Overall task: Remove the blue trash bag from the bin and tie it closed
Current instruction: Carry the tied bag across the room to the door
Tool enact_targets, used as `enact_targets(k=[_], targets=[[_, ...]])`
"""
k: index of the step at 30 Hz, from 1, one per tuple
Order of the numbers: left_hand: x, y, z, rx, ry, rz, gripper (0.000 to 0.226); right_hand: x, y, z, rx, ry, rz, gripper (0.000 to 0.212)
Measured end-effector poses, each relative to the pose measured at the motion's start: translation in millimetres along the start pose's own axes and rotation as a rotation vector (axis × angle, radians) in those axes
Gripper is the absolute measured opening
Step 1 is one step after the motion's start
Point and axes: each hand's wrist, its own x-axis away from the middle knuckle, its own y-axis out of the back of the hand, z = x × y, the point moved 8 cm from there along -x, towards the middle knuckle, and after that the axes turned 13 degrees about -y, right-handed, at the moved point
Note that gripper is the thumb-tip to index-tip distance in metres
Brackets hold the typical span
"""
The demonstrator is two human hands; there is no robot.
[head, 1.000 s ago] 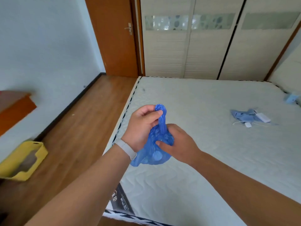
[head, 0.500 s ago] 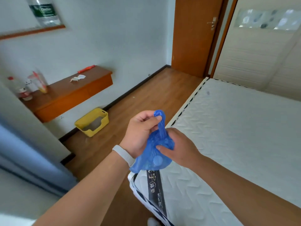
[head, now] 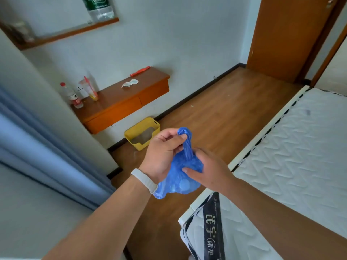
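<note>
The blue trash bag (head: 181, 177) hangs in the air between my hands, above the wooden floor by the bed corner. My left hand (head: 162, 152), with a white band on its wrist, pinches the bag's twisted neck, which sticks up in a loop above the fingers. My right hand (head: 210, 170) grips the bunched body of the bag from the right, thumb pressed on its front. The yellow bin (head: 143, 136) stands on the floor against the wall, behind my hands, with no blue bag in it.
A mattress (head: 293, 152) fills the right side, its corner close below my right forearm. An orange wall-mounted desk (head: 125, 102) holds bottles, a paper scrap and a red tool. Blue curtain (head: 37, 151) hangs at left. A wooden door (head: 289, 34) stands at back right.
The view has swung left from the bed to the desk, curtain and yellow bin. Both hands keep the same hold on the blue bag.
</note>
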Motion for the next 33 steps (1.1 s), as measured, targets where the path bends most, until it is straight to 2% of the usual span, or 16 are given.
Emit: enact_targets(k=[8, 12, 16, 22, 25, 28, 33], targets=[[-70, 33, -25, -0.035, -0.044, -0.063, 0.01, -88, -8, 35, -0.056, 0.086, 0.036, 0.045], [-103, 49, -35, -0.052, -0.069, -0.058, 0.014, -123, -5, 52, -0.017, 0.119, 0.002, 0.045], [-142, 67, -36, -0.028, -0.079, -0.036, 0.007, -160, -11, 61, 0.007, 0.105, -0.016, 0.046], [-215, 98, -28, 0.028, -0.049, 0.026, 0.012, -229, -25, 69, 0.051, 0.033, -0.067, 0.041], [-260, 120, -22, 0.035, -0.018, 0.068, 0.015, -270, -39, 74, 0.058, -0.015, -0.085, 0.046], [-305, 138, -18, 0.031, 0.009, 0.13, 0.012, -307, -50, 82, 0.073, -0.05, -0.112, 0.052], [-379, 159, -22, 0.094, 0.012, 0.262, 0.017, -366, -58, 104, 0.014, -0.075, -0.181, 0.047]])
